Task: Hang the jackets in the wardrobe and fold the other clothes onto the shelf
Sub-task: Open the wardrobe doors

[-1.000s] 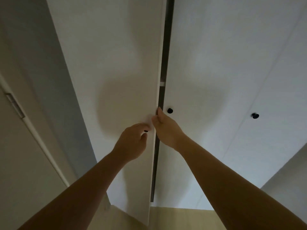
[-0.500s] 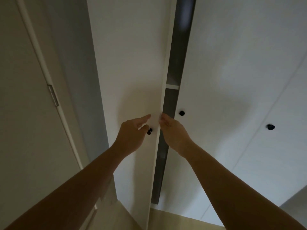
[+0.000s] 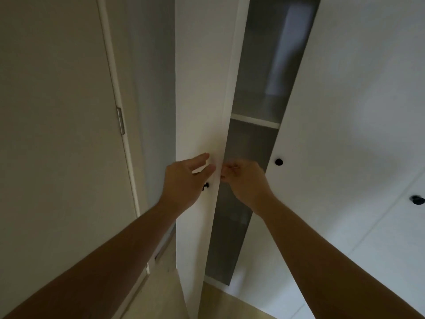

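Barely ajar, wardrobe (image 3: 345, 111) door (image 3: 200, 88): right hand (image 3: 246, 180) curled its grip round the edge, left hand (image 3: 184, 180) lay open-fingered on the face. Slim hold could have slipped, or the door swung back on the fingers (image 3: 227, 173). Jackets were not in view.

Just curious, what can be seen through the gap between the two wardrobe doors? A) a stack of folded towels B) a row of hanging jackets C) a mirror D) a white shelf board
D: a white shelf board crosses the dim gap between the left door, which stands ajar, and the right door.
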Action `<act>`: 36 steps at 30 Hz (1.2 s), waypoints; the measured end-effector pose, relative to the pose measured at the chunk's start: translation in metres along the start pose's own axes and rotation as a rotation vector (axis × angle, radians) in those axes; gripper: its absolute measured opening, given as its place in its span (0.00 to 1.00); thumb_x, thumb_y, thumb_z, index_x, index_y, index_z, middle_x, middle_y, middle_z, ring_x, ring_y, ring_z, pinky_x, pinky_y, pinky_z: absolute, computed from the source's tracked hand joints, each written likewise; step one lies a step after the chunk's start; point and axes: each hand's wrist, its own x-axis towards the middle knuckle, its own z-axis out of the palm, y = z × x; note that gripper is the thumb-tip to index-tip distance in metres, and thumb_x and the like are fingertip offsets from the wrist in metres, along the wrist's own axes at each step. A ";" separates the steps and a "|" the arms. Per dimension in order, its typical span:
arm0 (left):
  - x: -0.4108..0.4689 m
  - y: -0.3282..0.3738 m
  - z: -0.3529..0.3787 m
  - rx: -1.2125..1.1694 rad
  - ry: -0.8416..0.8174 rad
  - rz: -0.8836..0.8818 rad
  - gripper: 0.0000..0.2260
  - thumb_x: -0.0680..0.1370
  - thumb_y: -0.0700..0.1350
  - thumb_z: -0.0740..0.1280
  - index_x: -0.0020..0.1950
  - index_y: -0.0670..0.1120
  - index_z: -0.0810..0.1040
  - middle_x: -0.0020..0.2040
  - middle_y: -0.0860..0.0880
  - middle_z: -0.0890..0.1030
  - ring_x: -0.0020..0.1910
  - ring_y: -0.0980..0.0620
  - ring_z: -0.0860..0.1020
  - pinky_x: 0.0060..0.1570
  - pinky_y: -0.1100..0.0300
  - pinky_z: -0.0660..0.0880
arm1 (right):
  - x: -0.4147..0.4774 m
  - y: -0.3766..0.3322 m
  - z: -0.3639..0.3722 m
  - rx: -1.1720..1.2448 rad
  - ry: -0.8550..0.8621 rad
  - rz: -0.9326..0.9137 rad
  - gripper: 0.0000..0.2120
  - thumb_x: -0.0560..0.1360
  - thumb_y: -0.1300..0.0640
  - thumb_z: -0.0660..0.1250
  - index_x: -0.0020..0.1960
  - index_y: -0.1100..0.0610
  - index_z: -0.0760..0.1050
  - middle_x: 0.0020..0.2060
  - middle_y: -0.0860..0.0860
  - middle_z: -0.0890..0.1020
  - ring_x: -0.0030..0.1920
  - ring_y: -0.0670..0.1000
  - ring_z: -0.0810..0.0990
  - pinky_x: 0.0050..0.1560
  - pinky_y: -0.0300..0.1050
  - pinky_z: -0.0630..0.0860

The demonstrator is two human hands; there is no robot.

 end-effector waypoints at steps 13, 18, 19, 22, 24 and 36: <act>-0.009 -0.029 -0.051 -0.262 0.139 -0.070 0.16 0.74 0.45 0.77 0.43 0.70 0.83 0.44 0.65 0.85 0.46 0.62 0.85 0.50 0.71 0.78 | -0.003 -0.040 0.047 0.219 -0.195 -0.118 0.07 0.79 0.53 0.69 0.47 0.53 0.86 0.41 0.47 0.87 0.44 0.49 0.86 0.54 0.54 0.83; -0.010 -0.048 -0.080 -0.347 0.204 -0.096 0.12 0.67 0.62 0.78 0.48 0.64 0.86 0.45 0.53 0.87 0.44 0.51 0.86 0.47 0.58 0.82 | -0.007 -0.067 0.065 0.202 -0.255 -0.185 0.07 0.79 0.57 0.69 0.49 0.57 0.86 0.43 0.53 0.87 0.46 0.54 0.86 0.55 0.54 0.81; -0.009 -0.052 -0.085 -0.341 0.212 -0.116 0.14 0.66 0.64 0.78 0.48 0.62 0.87 0.44 0.51 0.88 0.43 0.48 0.86 0.48 0.55 0.82 | -0.007 -0.072 0.069 0.193 -0.268 -0.199 0.08 0.79 0.57 0.69 0.49 0.58 0.86 0.42 0.53 0.87 0.45 0.54 0.86 0.55 0.54 0.81; -0.006 -0.062 -0.102 -0.312 0.240 -0.130 0.10 0.68 0.62 0.76 0.47 0.61 0.88 0.41 0.45 0.87 0.41 0.44 0.85 0.55 0.44 0.82 | -0.006 -0.083 0.081 0.196 -0.293 -0.243 0.09 0.79 0.58 0.69 0.47 0.61 0.86 0.41 0.57 0.86 0.44 0.57 0.85 0.53 0.56 0.80; -0.005 -0.066 -0.112 -0.294 0.250 -0.132 0.08 0.70 0.60 0.75 0.46 0.60 0.88 0.41 0.42 0.86 0.43 0.40 0.85 0.56 0.40 0.80 | -0.004 -0.090 0.090 0.209 -0.296 -0.264 0.09 0.79 0.57 0.69 0.46 0.59 0.86 0.40 0.59 0.86 0.44 0.59 0.84 0.51 0.56 0.81; 0.004 -0.084 -0.159 -0.244 0.322 -0.145 0.11 0.78 0.47 0.72 0.43 0.65 0.87 0.42 0.54 0.87 0.44 0.55 0.86 0.49 0.63 0.80 | 0.012 -0.124 0.144 0.236 -0.420 -0.325 0.11 0.82 0.54 0.62 0.55 0.39 0.80 0.49 0.60 0.85 0.52 0.61 0.84 0.59 0.58 0.78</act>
